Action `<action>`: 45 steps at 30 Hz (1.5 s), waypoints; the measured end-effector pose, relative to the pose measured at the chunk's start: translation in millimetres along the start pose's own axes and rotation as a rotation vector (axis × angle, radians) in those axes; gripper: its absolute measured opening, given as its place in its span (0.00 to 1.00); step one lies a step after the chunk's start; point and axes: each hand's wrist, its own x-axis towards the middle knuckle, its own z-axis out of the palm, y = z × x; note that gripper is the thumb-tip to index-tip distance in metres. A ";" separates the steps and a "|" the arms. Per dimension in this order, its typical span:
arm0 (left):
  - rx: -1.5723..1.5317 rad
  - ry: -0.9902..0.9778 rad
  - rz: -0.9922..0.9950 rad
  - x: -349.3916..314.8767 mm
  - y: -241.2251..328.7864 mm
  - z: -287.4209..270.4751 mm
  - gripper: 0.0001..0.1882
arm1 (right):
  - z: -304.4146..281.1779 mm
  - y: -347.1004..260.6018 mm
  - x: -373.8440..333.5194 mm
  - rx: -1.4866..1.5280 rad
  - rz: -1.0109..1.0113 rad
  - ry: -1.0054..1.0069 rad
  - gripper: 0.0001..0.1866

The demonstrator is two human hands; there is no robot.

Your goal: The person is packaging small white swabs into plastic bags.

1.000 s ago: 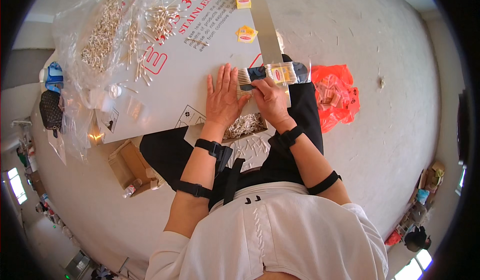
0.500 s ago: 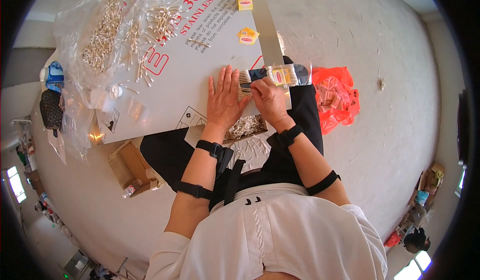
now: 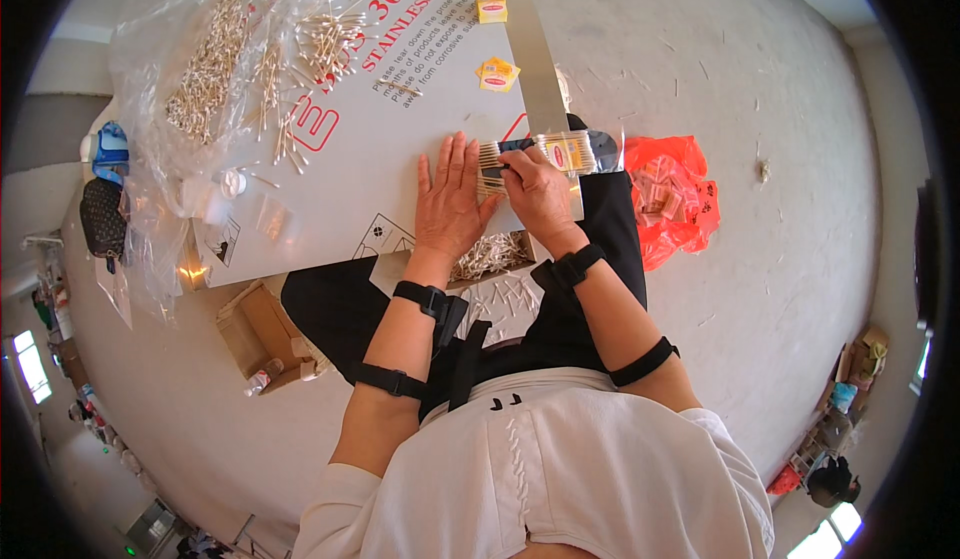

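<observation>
My left hand (image 3: 448, 199) lies flat on the sheet-covered table (image 3: 350, 204), fingers stretched out, its thumb beside a row of cotton swabs (image 3: 489, 155). Just right of it, my right hand (image 3: 540, 191) is closed, fingers curled and pressed together over the swabs; what sits between its fingertips is hidden. Beyond its knuckles lies a clear pack of cotton swabs (image 3: 582, 149) with a yellow card (image 3: 562, 155) in it, at the table's right edge. A dark strip (image 3: 516, 145) shows between the row and the pack.
A clear bag of loose swabs (image 3: 215, 69) spills onto the table at far left. Yellow cards (image 3: 497, 74) lie near the right edge. An open box of swabs (image 3: 490, 256) is below my hands, a red bag (image 3: 680, 199) right, a cardboard box (image 3: 265, 334) lower left.
My right hand has shifted slightly away from me along the swabs, its fingers still curled. My left hand stays nearly in place.
</observation>
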 end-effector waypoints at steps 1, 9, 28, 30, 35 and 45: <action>-0.002 0.002 0.001 0.0 -0.1 0.0 0.41 | 0.0 -0.1 0.1 -0.003 0.001 0.000 0.06; -0.007 0.008 0.005 0.2 0.2 -0.8 0.41 | 0.2 1.8 0.0 -0.013 -0.006 -0.023 0.05; -0.015 0.004 0.008 -0.9 -0.8 2.0 0.40 | 0.1 9.1 6.8 0.083 -0.029 -0.114 0.12; -0.012 -0.002 0.009 -1.2 -1.8 3.0 0.40 | -8.7 13.7 4.4 0.087 -0.058 -0.131 0.16; 0.000 -0.056 -0.015 -0.9 -1.5 0.7 0.37 | -22.5 9.2 -2.2 -0.052 -0.062 -0.266 0.26; -0.015 -0.011 -0.004 -0.2 0.1 2.6 0.39 | -14.5 2.7 12.8 -0.157 -0.023 -0.151 0.18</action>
